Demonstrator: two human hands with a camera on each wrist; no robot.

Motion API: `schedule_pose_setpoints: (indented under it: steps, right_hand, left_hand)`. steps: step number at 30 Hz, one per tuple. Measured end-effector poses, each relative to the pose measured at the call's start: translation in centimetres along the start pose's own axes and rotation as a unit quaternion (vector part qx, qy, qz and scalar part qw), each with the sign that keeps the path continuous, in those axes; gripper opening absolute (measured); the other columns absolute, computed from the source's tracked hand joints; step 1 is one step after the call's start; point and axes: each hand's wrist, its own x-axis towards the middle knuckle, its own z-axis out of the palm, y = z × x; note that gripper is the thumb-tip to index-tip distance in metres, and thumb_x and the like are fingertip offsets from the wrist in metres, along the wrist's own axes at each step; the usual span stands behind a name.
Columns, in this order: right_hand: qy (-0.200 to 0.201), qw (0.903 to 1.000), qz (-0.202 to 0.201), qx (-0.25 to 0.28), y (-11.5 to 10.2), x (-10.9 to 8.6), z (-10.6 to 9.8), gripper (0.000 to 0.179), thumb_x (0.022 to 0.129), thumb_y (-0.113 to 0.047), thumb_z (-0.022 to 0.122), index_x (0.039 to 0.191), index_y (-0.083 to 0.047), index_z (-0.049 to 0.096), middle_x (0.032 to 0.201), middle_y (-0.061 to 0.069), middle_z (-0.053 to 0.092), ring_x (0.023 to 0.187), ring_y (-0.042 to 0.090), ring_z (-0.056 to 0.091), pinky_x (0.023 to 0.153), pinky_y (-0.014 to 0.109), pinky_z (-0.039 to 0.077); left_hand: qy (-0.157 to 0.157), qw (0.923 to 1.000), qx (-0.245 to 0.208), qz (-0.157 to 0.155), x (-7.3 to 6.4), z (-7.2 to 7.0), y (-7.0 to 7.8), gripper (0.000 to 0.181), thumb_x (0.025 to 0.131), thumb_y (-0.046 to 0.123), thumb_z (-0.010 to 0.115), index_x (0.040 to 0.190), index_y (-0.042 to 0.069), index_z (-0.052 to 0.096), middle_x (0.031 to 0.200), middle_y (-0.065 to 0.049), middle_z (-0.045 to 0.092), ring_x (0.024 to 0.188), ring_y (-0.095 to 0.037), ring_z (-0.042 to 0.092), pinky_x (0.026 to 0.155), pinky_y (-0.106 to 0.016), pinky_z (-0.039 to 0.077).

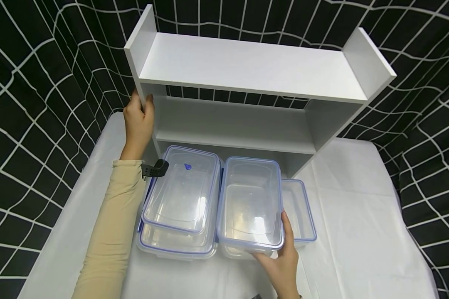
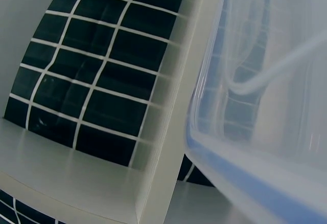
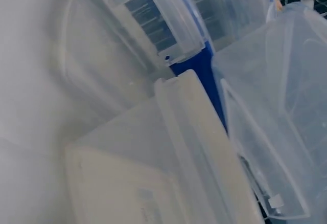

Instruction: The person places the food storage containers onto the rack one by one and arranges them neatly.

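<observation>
In the head view my left hand (image 1: 138, 120) grips the left side panel of a white shelf unit (image 1: 232, 118), with the thumb on its inner side. My right hand (image 1: 282, 263) holds a clear food container (image 1: 251, 187) with a blue-edged lid by its front right corner, thumb in front and fingers along the side. Left of it sit stacked clear containers (image 1: 181, 191), the top lid bearing a small blue valve. Another clear container (image 1: 297, 207) stands at the right, partly covered. Neither hand shows plainly in the wrist views; the right wrist view shows container walls (image 3: 127, 183) close up.
A white cloth (image 1: 359, 216) covers the table. Black fabric with a white grid (image 1: 430, 124) surrounds it at the back and sides. A black wrist strap (image 1: 155, 169) on the left arm lies over the stacked containers' edge.
</observation>
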Motion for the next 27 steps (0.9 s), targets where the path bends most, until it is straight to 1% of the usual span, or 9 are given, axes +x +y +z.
schedule_pose_setpoints:
  steps: [2, 4, 7, 9, 15, 19, 22, 25, 27]
  right_hand:
    - [0.007, 0.9995, 0.001, 0.029, 0.2, -0.2, 0.0, 0.111, 0.052, 0.022, 0.078, 0.146, 0.002, 0.024, 0.142, 0.03, 0.034, 0.124, 0.005, 0.042, 0.095, 0.018, 0.038]
    - [0.013, 0.9967, 0.005, 0.08, 0.3, -0.3, 0.0, 0.108, 0.054, 0.026, 0.074, 0.146, 0.003, 0.023, 0.145, 0.025, 0.032, 0.126, 0.009, 0.041, 0.097, 0.019, 0.037]
    - [0.025, 0.9877, 0.017, 0.153, 0.3, -0.3, -0.1, 0.103, 0.058, 0.029, 0.068, 0.147, 0.003, 0.022, 0.147, 0.014, 0.032, 0.127, 0.013, 0.04, 0.099, 0.02, 0.036]
    - [0.031, 0.9817, 0.022, 0.187, 0.2, -0.3, -0.2, 0.1, 0.061, 0.03, 0.065, 0.147, 0.002, 0.022, 0.146, 0.01, 0.032, 0.127, 0.014, 0.039, 0.099, 0.022, 0.035]
    - [0.049, 0.9781, 0.042, 0.198, -0.1, -0.5, -0.2, 0.097, 0.063, 0.033, 0.06, 0.147, -0.001, 0.025, 0.144, 0.006, 0.036, 0.127, 0.013, 0.041, 0.099, 0.024, 0.035]
    - [0.062, 0.9724, 0.046, 0.22, -0.5, -0.6, -0.2, 0.093, 0.066, 0.033, 0.058, 0.147, -0.001, 0.026, 0.142, 0.005, 0.039, 0.126, 0.013, 0.042, 0.098, 0.025, 0.036]
    - [0.079, 0.9633, 0.051, 0.251, -0.9, -0.4, -0.3, 0.084, 0.074, 0.026, 0.059, 0.147, -0.001, 0.026, 0.141, 0.008, 0.041, 0.126, 0.015, 0.043, 0.097, 0.026, 0.038]
    - [0.101, 0.9493, 0.054, 0.293, -1.2, -0.2, -0.4, 0.073, 0.084, 0.013, 0.061, 0.146, -0.002, 0.027, 0.139, 0.012, 0.041, 0.126, 0.019, 0.042, 0.099, 0.028, 0.037]
    - [0.107, 0.9424, 0.052, 0.313, -1.4, 0.0, -0.5, 0.068, 0.087, 0.007, 0.061, 0.146, -0.002, 0.028, 0.139, 0.013, 0.04, 0.125, 0.021, 0.041, 0.101, 0.028, 0.036]
  left_hand:
    - [-0.001, 1.0, -0.001, 0.0, 0.0, 0.0, -0.1, 0.03, 0.095, 0.004, 0.048, 0.116, -0.015, 0.053, 0.109, -0.03, 0.062, 0.095, -0.036, 0.062, 0.077, -0.049, 0.047]
    - [-0.002, 1.0, -0.002, 0.0, 0.0, 0.0, -0.1, 0.03, 0.095, 0.005, 0.047, 0.117, -0.015, 0.053, 0.11, -0.03, 0.061, 0.097, -0.036, 0.062, 0.078, -0.049, 0.047]
    - [-0.001, 1.0, -0.003, 0.0, 0.0, 0.0, 0.0, 0.03, 0.095, 0.005, 0.048, 0.116, -0.015, 0.053, 0.11, -0.03, 0.061, 0.098, -0.035, 0.062, 0.079, -0.049, 0.047]
    - [0.0, 1.0, -0.003, -0.001, 0.0, 0.0, 0.0, 0.03, 0.095, 0.005, 0.048, 0.116, -0.015, 0.053, 0.11, -0.03, 0.062, 0.099, -0.035, 0.061, 0.079, -0.049, 0.047]
    - [0.005, 1.0, -0.006, -0.002, -0.1, 0.0, 0.0, 0.029, 0.094, 0.004, 0.049, 0.116, -0.014, 0.054, 0.11, -0.029, 0.062, 0.1, -0.035, 0.061, 0.08, -0.048, 0.047]
    - [0.004, 1.0, -0.005, 0.004, 0.0, 0.0, 0.0, 0.029, 0.095, 0.004, 0.048, 0.115, -0.015, 0.053, 0.11, -0.03, 0.062, 0.099, -0.036, 0.062, 0.079, -0.049, 0.047]
    - [0.008, 0.9999, -0.007, 0.004, 0.0, 0.1, -0.1, 0.029, 0.094, 0.004, 0.049, 0.115, -0.015, 0.054, 0.109, -0.03, 0.062, 0.098, -0.035, 0.062, 0.079, -0.049, 0.047]
    - [0.01, 0.9999, -0.009, 0.001, 0.0, 0.1, -0.1, 0.029, 0.093, 0.003, 0.05, 0.115, -0.015, 0.054, 0.109, -0.03, 0.062, 0.098, -0.035, 0.062, 0.079, -0.049, 0.047]
    - [0.008, 0.9999, -0.006, 0.001, 0.0, 0.1, -0.1, 0.028, 0.093, 0.003, 0.05, 0.114, -0.015, 0.054, 0.108, -0.03, 0.062, 0.096, -0.036, 0.062, 0.077, -0.049, 0.047]
